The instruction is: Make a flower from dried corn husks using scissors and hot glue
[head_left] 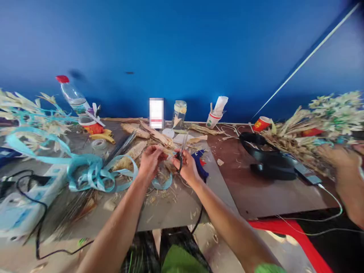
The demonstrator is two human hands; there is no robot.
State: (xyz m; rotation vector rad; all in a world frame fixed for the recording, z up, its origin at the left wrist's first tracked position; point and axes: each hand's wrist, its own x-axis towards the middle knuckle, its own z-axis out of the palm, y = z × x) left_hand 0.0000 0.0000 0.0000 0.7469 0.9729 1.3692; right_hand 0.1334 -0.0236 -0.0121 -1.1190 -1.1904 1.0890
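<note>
My right hand (pixel 188 165) is closed round the black handles of a pair of scissors (pixel 182 149), whose blades point up and away. My left hand (pixel 150 159) is pinched on a piece of dried corn husk (pixel 167 151) held against the blades. Both hands hover over a grey board (pixel 170 208) littered with husk scraps. A loop of light blue ribbon (pixel 162 185) lies just below my hands. A blue glue gun (pixel 200 161) rests right behind my right hand.
A tangle of light blue ribbon (pixel 91 172) lies to the left, with a plastic bottle (pixel 74 96), a jar (pixel 179 110) and paper cups (pixel 213 118) at the back. Another person's hand (pixel 345 163) works at dried stalks (pixel 315 129) on the right, beside a black tray (pixel 267 159).
</note>
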